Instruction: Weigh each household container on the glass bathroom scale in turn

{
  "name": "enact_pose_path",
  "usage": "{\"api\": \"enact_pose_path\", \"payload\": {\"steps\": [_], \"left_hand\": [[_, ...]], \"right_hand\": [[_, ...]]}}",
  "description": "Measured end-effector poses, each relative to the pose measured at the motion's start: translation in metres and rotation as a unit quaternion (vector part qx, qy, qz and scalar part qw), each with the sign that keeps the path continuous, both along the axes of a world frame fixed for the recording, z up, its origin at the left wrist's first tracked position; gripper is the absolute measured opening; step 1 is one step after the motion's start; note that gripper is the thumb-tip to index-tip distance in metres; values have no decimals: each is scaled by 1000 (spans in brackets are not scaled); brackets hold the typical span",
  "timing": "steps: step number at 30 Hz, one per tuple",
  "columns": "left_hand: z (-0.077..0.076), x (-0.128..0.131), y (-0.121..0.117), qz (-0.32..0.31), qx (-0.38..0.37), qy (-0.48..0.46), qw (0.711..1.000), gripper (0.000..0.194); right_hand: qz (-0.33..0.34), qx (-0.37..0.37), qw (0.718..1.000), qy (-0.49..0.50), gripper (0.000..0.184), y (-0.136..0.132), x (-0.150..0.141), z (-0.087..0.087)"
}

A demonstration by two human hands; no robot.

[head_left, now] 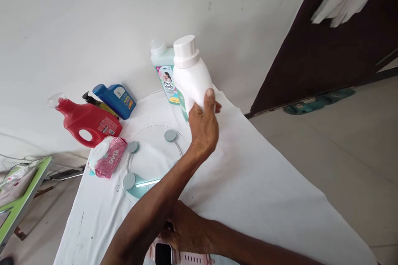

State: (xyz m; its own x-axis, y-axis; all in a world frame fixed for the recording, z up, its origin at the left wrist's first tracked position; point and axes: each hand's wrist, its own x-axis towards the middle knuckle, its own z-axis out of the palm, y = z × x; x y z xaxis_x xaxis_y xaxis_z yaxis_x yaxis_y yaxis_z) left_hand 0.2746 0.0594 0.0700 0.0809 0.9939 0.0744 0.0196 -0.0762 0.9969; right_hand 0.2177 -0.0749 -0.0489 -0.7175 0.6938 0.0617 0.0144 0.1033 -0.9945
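My left hand (205,126) is closed around a white laundry-detergent-style bottle (192,80) with a white screw cap, tilted slightly left at the far side of the table. Behind it, partly covered, a pale green "Pao dudu" bottle (168,83) stands by the wall. My right hand (185,227) is low in the view, fingers curled and partly hidden by my left forearm; what they hold, if anything, cannot be made out. Just below it lies a smartwatch (163,253) with a pink strap. Under my left forearm sits a round glass scale (152,145) with grey-green feet.
On the table's left stand a red jug (83,118), a blue bottle (116,99), a dark-capped bottle (98,102) and a pink wipes pack (108,159). A white cloth (264,186) covers the table. Green slippers (319,103) lie on the floor, right; a green-edged table (29,196) is left.
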Motion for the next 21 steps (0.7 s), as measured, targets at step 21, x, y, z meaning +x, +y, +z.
{"api": "enact_pose_path", "payload": {"steps": [21], "left_hand": [[94,-110,-8,62,159,-112,979,62]], "right_hand": [[-2,-2,1000,-9,13,-1,0,-4]]}}
